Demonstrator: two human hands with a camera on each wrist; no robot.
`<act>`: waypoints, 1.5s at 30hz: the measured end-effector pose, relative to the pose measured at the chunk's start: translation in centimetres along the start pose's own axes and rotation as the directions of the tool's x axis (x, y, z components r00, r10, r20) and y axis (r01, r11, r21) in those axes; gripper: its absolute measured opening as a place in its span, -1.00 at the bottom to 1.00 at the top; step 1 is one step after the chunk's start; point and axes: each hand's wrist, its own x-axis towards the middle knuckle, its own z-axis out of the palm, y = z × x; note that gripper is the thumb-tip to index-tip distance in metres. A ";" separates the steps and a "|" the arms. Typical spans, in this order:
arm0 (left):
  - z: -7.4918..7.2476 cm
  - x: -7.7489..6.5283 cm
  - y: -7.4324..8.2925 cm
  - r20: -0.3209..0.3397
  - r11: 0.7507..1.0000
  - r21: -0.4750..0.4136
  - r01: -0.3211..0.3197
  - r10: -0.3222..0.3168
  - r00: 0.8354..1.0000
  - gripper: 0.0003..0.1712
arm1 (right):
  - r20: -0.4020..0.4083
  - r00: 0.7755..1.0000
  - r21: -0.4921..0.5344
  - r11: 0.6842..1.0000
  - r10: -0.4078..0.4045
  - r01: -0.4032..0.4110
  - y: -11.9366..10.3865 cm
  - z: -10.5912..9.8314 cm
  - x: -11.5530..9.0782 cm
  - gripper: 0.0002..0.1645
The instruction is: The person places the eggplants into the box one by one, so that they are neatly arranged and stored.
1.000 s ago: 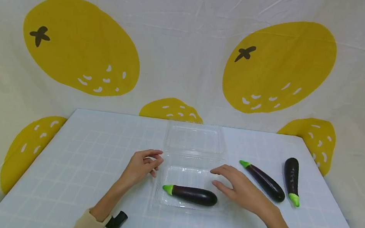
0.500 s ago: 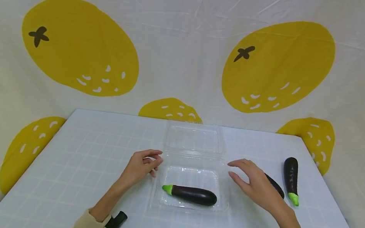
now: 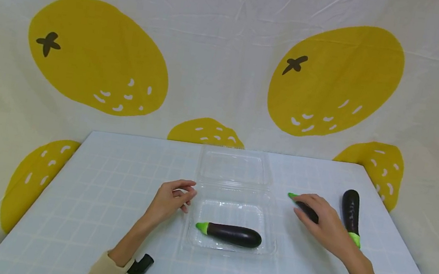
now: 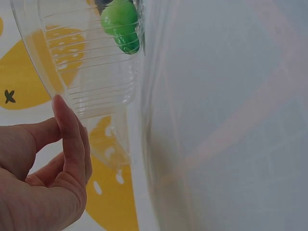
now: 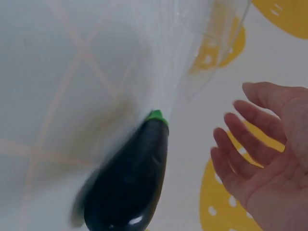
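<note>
One purple-black eggplant [image 3: 233,235] with a green stem end lies inside the clear plastic clamshell container [image 3: 230,213], whose lid is folded back. My left hand [image 3: 170,199] is beside the container's left rim, fingers loosely bent; the left wrist view shows a fingertip [image 4: 58,103] at the rim, contact unclear. My right hand [image 3: 325,224] is over a second eggplant [image 3: 307,211] on the table, hiding its rounded end. In the right wrist view, the fingers [image 5: 250,139] are spread and apart from that eggplant [image 5: 130,178].
A third eggplant [image 3: 350,209] lies at the right of the table [image 3: 136,158], just beyond the right hand. The container's lid [image 3: 236,167] reaches to the table's back edge. Behind stands a cloth backdrop [image 3: 220,71] with yellow fruit prints.
My right hand has moved right, from the container's right side to over the second eggplant. My left hand, the container and the eggplants have stayed in place.
</note>
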 end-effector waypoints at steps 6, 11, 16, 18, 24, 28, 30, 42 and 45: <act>0.0 -0.1 -0.2 0.000 1.000 0.005 0.008 -0.008 1.000 -0.58 | 0.002 0.999 -0.040 0.999 0.038 -0.038 0.9 -0.4 -1.0 -0.62; 0.0 0.0 -0.2 -0.004 1.000 0.002 0.014 -0.014 1.000 -0.60 | 0.001 1.000 -0.091 0.995 0.029 -0.029 2.1 -0.8 -1.7 -0.58; 0.0 0.0 0.0 -0.006 1.000 0.010 0.008 -0.008 1.000 -0.59 | 0.027 0.999 -0.124 0.992 0.037 -0.033 3.1 -1.0 -2.3 -0.55; 0.0 -0.1 0.1 -0.006 1.000 0.014 0.008 -0.008 1.000 -0.58 | 0.033 0.999 -0.128 0.991 0.036 -0.032 3.4 -1.1 -2.5 -0.54; 0.0 0.0 0.1 -0.006 1.000 0.017 0.012 -0.012 1.000 -0.58 | 0.089 0.993 -0.128 0.990 0.077 -0.066 3.7 -1.3 -2.8 -0.50; 0.0 0.0 0.0 -0.002 1.000 0.015 0.009 -0.009 1.000 -0.59 | 0.121 0.988 -0.115 0.990 0.098 -0.084 3.8 -1.4 -2.9 -0.47; 0.0 0.0 0.0 -0.001 1.000 0.014 0.005 -0.005 1.000 -0.58 | 0.124 0.988 -0.114 0.990 0.093 -0.079 3.9 -1.3 -3.0 -0.45; 0.3 0.1 -0.1 -0.026 1.000 0.015 0.015 -0.015 1.000 -0.57 | 0.163 0.970 -0.207 0.968 0.179 -0.144 3.9 -1.4 -3.0 -0.34; 0.3 0.1 0.0 -0.027 1.000 0.017 0.015 -0.014 1.000 -0.57 | 0.185 0.950 -0.236 0.950 0.250 -0.204 3.7 -1.4 -3.0 -0.32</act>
